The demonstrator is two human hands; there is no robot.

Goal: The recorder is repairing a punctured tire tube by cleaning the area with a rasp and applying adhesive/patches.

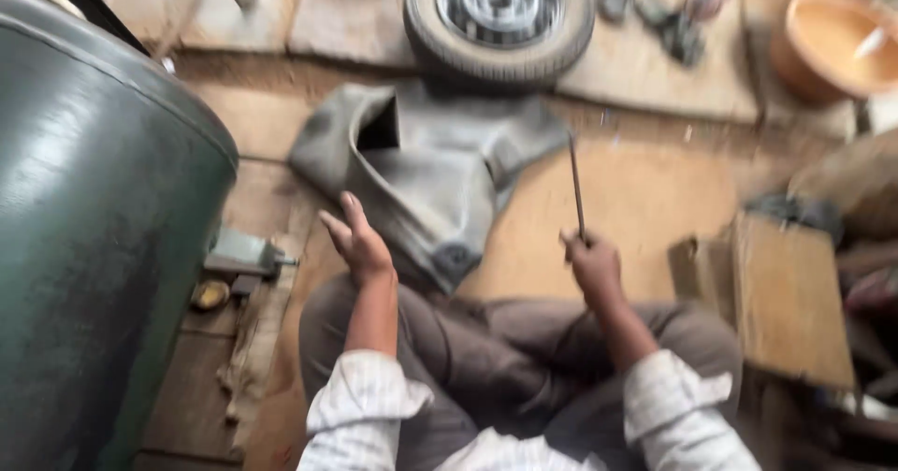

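My right hand (pixel 593 267) is closed around the lower end of a thin dark metal rod (pixel 577 186) that points up and away from me. My left hand (pixel 356 238) is open with fingers spread, hovering just left of a flattened grey rubber inner tube (pixel 426 172) that lies crumpled on the ground in front of my knees. Behind the inner tube a small tyre on a metal rim (pixel 499 13) lies flat. I sit cross-legged in grey trousers and a striped shirt. The whole view is motion-blurred.
A large dark green tank (pixel 84 218) fills the left side. Small metal parts (pixel 238 256) lie at its foot. A wooden block or stool (pixel 790 293) stands at the right, an orange basin (pixel 837 36) at the far right back, sandals (pixel 655 3) beyond the tyre.
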